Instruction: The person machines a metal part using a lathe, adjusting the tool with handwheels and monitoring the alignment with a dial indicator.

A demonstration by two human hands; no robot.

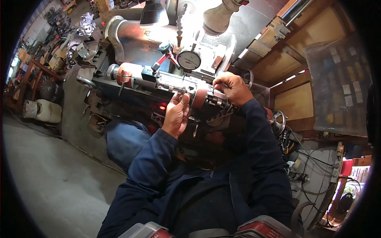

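My left hand (177, 115) reaches up from below, its thumb and fingers pinched on a slim metal shaft (170, 88) that lies lengthwise along the machine. Just above those fingers is a round dial gauge (189, 60), carried on a red-jointed arm (160, 62). The arm rises from a dark block (149, 74) on the machine. At the red-brown tailstock-like block (199, 98), my right hand (235, 89) is closed, with fingertips pressed together beside a small metal fitting. What they grip, if anything, is hidden. A second red-brown block (126, 74) stands at the shaft's left side.
A dark-shaded lamp (154, 16) and a beige, bulb-shaped fixture (219, 19) hang over the bright work area. Handwheels (279, 121) stick out at the machine's right. Cluttered metal parts lie far left, near a white plastic jug (49, 111). A plastic-covered panel (341, 85) hangs at right.
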